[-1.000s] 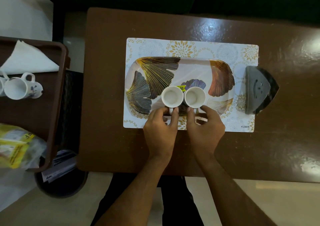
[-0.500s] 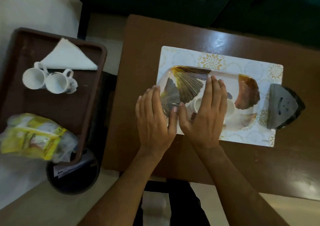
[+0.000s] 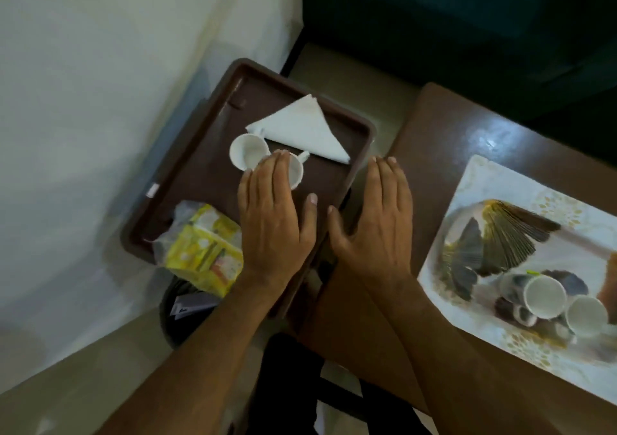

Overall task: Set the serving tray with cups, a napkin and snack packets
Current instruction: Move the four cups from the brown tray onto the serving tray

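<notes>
The leaf-patterned serving tray (image 3: 547,251) lies on a placemat at the right, with two white cups (image 3: 545,296) (image 3: 587,316) standing in it. On the brown tray (image 3: 207,181) at the left are two more white cups (image 3: 248,152) (image 3: 296,171), a folded white napkin (image 3: 300,129) and yellow snack packets (image 3: 202,251). My left hand (image 3: 272,221) hovers flat and empty over the brown tray, its fingertips above the nearer cup. My right hand (image 3: 377,221) is flat and empty beside that tray's right rim.
The placemat (image 3: 480,181) rests on a brown table (image 3: 444,134). A dark bin (image 3: 182,311) with papers stands below the brown tray. A pale wall fills the left side.
Both hands have left the two cups on the serving tray and swung left to the brown tray. The view has turned left with them.
</notes>
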A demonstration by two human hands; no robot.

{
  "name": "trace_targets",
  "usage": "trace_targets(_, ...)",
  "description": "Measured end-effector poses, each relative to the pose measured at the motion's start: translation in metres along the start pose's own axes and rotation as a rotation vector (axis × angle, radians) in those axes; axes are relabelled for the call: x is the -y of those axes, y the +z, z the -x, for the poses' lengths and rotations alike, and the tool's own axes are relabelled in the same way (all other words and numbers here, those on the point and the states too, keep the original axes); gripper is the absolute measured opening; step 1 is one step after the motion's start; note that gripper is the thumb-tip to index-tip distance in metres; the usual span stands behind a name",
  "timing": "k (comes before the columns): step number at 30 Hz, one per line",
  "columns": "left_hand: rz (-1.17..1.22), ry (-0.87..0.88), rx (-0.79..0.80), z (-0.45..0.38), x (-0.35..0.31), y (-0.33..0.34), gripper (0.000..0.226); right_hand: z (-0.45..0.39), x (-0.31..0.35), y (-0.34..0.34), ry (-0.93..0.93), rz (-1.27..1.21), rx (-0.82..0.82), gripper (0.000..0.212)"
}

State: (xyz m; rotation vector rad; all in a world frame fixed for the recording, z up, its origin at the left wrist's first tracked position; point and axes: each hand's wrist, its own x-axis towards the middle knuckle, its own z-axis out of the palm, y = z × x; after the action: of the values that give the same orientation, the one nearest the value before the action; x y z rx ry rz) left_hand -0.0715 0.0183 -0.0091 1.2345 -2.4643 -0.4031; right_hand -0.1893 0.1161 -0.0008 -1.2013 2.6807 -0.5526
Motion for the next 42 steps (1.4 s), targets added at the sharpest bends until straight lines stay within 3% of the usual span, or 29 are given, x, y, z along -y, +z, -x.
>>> trace_targets(6,-0.003,-0.078,0.068,-0.026,0.045,-0.008,0.069,-0.029,0.045,0.031,-0.065,-0.029,0.155,0.086)
trace_targets(13,0.016,0.168,0.327,-0.076,0.077,-0.003,0.070,-0.058,0.056,0.047,-0.206,0.011,0.291,0.073)
trace_targets(17,0.071,0.168,0.402,-0.086,0.089,-0.001,0.078,-0.065,0.053,0.049,-0.164,-0.032,0.247,0.048)
trace_targets(21,0.161,0.060,0.346,-0.082,0.088,-0.002,0.080,-0.065,0.052,0.044,-0.043,-0.085,0.164,0.018)
trace_targets(27,0.226,-0.276,0.201,-0.064,0.068,-0.006,0.068,-0.055,0.057,0.040,0.201,-0.111,0.111,0.008)
trace_targets(35,0.200,-0.484,0.046,-0.053,0.062,-0.008,0.010,-0.040,0.065,0.041,0.241,-0.215,0.171,0.024)
trace_targets(42,0.274,-0.460,0.003,-0.047,0.057,-0.005,0.022,-0.037,0.052,0.040,0.246,-0.345,0.137,0.024)
